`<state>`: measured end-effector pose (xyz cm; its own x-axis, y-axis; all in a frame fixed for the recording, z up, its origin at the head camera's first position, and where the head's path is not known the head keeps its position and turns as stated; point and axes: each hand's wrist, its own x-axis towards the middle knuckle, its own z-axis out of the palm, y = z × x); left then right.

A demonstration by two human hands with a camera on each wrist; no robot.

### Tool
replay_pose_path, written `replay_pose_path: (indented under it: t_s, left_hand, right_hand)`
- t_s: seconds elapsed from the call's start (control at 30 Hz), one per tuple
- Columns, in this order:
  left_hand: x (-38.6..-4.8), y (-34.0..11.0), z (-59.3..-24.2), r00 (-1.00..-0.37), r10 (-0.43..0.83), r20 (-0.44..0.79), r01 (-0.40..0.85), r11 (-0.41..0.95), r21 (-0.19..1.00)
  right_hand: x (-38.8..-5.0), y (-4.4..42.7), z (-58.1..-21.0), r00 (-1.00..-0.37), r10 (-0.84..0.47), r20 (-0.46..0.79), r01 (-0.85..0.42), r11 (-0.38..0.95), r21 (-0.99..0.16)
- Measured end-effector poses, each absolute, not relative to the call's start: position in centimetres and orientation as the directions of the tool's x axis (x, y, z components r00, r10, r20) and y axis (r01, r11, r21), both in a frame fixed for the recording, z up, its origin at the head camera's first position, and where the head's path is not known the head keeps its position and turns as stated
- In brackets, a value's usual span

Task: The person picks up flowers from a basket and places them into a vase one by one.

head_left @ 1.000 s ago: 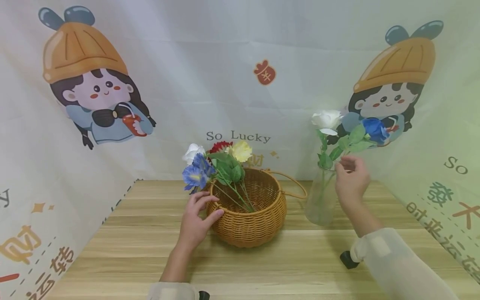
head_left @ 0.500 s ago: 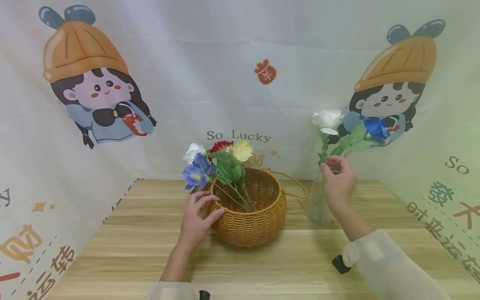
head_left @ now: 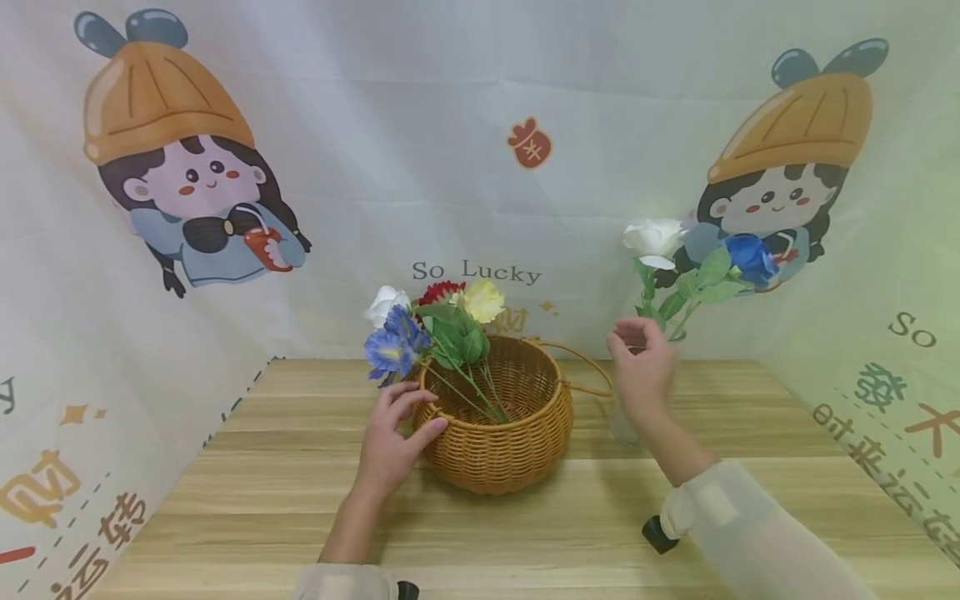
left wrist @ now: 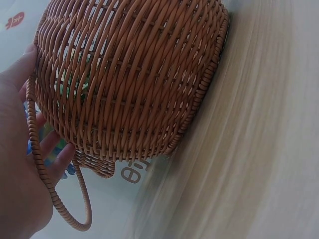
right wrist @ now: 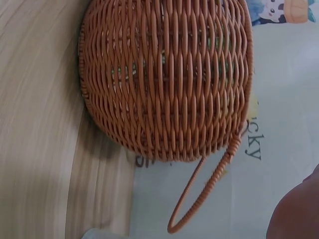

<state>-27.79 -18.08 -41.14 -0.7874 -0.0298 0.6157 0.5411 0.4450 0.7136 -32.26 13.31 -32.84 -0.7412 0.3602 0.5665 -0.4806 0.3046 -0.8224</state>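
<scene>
In the head view my left hand (head_left: 392, 442) holds the left rim of a brown wicker basket (head_left: 498, 458), thumb at the front, fingers at the side. The left wrist view shows the basket's looped handle (left wrist: 50, 186) crossing that palm. A white rose (head_left: 388, 306), a blue iris (head_left: 393, 346), a red flower (head_left: 441, 292) and a yellow flower (head_left: 483, 301) lean left out of the basket. My right hand (head_left: 645, 371), fingers loosely bent and holding nothing visible, hides much of a clear vase (head_left: 624, 427). A white rose (head_left: 654, 242) and a blue rose (head_left: 752, 260) stand in the vase.
Everything stands on a wood-grain table (head_left: 525, 546). A printed cloth (head_left: 420, 150) with cartoon figures hangs behind and at both sides. Another basket handle (head_left: 592, 367) sticks out rightward toward the vase.
My right hand has moved left, away from the blue rose's stem and across the front of the vase. The left hand, basket and flowers have stayed in place.
</scene>
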Motion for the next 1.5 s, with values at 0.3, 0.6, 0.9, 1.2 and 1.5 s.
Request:
replay_pose_path:
  t_s: [0.3, 0.6, 0.9, 1.2, 1.5]
  left_hand:
    - [-27.8, -18.3, -41.3, -0.775, -0.025, 0.632, 0.557, 0.447, 0.7]
    - [-28.0, -18.4, -41.2, -0.778, -0.024, 0.628, 0.553, 0.45, 0.702]
    - [-28.0, -18.3, -41.2, -0.773, -0.03, 0.634, 0.558, 0.445, 0.701]
    - [-27.9, -18.2, -41.3, -0.773, -0.034, 0.634, 0.556, 0.444, 0.702]
    - [-27.8, -18.2, -41.2, -0.778, -0.024, 0.628, 0.557, 0.437, 0.706]
  right_hand:
    - [-32.1, 11.3, -33.1, -0.78, 0.298, 0.549, -0.481, 0.274, -0.833]
    - [-32.1, 8.9, -33.6, -0.771, 0.254, 0.584, -0.492, 0.345, -0.799]
    - [-32.3, 6.9, -33.7, -0.811, 0.137, 0.569, -0.506, 0.325, -0.799]
    - [-32.8, 5.1, -33.5, -0.827, 0.032, 0.562, -0.523, 0.326, -0.788]
    - [-33.3, 4.0, -33.1, -0.837, -0.052, 0.545, -0.53, 0.325, -0.783]
